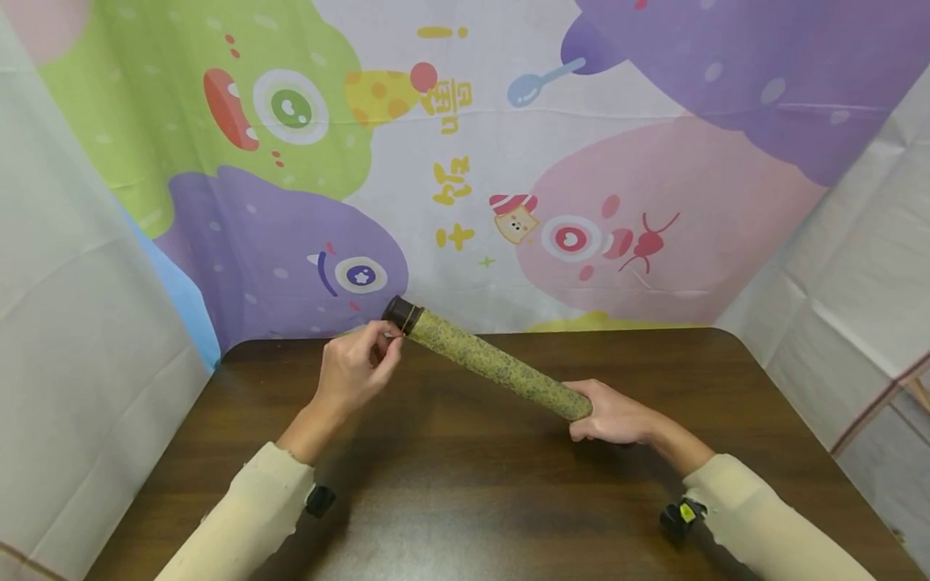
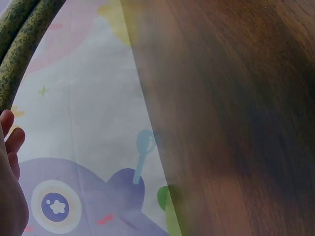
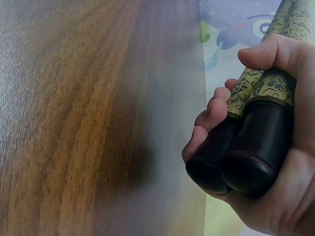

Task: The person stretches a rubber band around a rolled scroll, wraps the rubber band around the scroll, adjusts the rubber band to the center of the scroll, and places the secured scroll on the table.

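Observation:
A rolled scroll (image 1: 501, 363) in yellow-green patterned brocade slants across the middle of the head view, its far-left end raised higher than the right. My right hand (image 1: 613, 411) grips the lower right end, fingers wrapped round it. Two side-by-side rolls with black roller knobs (image 3: 253, 157) show in the right wrist view, held against the palm. At the far-left end, my left hand (image 1: 359, 363) pinches with thumb and forefinger by the thin band beside the dark knob (image 1: 400, 313). The left wrist view shows only some fingers (image 2: 15, 142) below the brocade rolls.
The dark wooden table (image 1: 450, 500) lies under both hands. Behind its far edge hangs a cartoon-print curtain (image 1: 465, 282), close to the scroll's left end. Pale fabric walls (image 1: 87, 323) stand on both sides.

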{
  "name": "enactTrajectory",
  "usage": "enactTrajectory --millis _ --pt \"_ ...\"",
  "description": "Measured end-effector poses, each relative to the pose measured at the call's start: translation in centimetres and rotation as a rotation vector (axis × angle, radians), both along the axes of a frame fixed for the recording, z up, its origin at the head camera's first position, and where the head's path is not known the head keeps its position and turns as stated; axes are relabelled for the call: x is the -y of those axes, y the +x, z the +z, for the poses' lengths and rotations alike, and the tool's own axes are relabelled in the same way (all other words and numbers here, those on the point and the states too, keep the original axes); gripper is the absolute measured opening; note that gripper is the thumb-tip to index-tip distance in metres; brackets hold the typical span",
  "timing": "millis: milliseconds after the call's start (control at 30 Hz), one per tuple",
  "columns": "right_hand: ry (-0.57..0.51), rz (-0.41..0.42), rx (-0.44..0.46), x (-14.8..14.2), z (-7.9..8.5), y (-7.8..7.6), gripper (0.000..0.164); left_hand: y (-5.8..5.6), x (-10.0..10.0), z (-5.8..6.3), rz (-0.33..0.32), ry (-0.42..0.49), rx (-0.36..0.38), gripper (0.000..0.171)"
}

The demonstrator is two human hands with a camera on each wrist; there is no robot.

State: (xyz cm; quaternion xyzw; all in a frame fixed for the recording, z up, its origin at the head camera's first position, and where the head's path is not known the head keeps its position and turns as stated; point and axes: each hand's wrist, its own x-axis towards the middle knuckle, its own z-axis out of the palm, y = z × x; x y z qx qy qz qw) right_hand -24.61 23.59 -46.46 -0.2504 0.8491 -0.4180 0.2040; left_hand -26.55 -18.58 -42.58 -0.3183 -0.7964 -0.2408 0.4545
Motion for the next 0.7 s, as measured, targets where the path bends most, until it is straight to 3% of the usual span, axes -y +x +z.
enactTrajectory --millis 700 --pt "-0.060 -0.009 -0.030 0.6 -0.1 0.3 0.072 0.3 -1.2 -1.6 -0.019 0.052 0.060 0.006"
